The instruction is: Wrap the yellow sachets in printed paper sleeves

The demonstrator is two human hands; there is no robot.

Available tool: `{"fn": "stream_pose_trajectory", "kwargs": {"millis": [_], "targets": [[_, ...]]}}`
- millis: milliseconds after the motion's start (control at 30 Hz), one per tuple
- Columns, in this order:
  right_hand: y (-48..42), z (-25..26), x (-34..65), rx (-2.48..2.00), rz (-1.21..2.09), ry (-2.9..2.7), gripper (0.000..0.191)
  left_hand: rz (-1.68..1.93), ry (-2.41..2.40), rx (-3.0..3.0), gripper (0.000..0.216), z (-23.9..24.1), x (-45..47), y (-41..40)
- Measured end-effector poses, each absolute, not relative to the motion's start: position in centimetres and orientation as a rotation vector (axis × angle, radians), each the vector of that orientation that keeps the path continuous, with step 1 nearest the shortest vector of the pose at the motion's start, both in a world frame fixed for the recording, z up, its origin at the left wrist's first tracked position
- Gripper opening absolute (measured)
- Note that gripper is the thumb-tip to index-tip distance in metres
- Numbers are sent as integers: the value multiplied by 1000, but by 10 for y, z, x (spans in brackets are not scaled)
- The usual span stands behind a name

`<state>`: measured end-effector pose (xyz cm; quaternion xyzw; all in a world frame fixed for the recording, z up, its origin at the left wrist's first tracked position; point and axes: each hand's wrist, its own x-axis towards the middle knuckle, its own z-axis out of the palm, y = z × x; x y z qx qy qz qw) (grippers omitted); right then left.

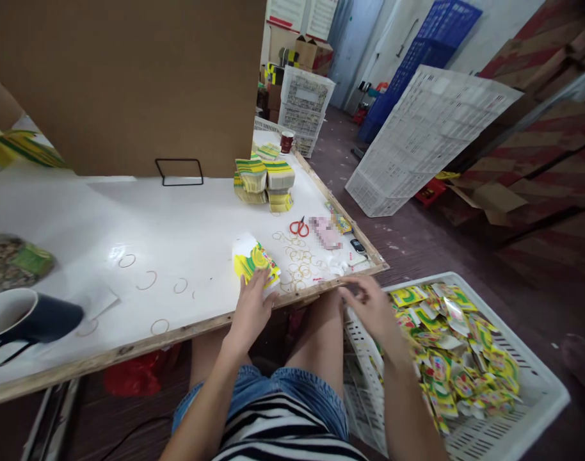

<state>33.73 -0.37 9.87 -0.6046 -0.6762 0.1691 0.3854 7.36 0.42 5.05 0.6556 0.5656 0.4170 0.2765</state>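
My left hand is at the table's front edge, its fingers over a few yellow and green printed packets and its thumb by their near edge. A white piece shows at the back of these packets. My right hand is near the table's front right corner, beside the crate. Its index finger and thumb stand apart, the other fingers are curled, and I see nothing in it. Many loose rubber bands lie right of the packets. Red-handled scissors rest behind the bands.
A white crate full of yellow packets stands at my right. Stacked packet bundles sit farther back by a large cardboard box. At left are a dark mug and a clear bag of brown pieces. White crates stand beyond.
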Motion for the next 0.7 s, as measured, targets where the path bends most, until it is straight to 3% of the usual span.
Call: {"fn": "stream_pose_trajectory", "kwargs": {"millis": [167,433,567,700], "targets": [[48,55,239,-1442,890,-1551,35,1032,1428,1774,40,49,71,1],[64,47,213,-1331,984,-1369,36,1295,1368,1495,26,56,61,-3],[35,61,228,-1116,1214,-1059,30,1663,1237,1059,44,62,65,-1],[3,72,229,-1050,1369,-882,26,1397,800,820,55,65,75,-2]]}}
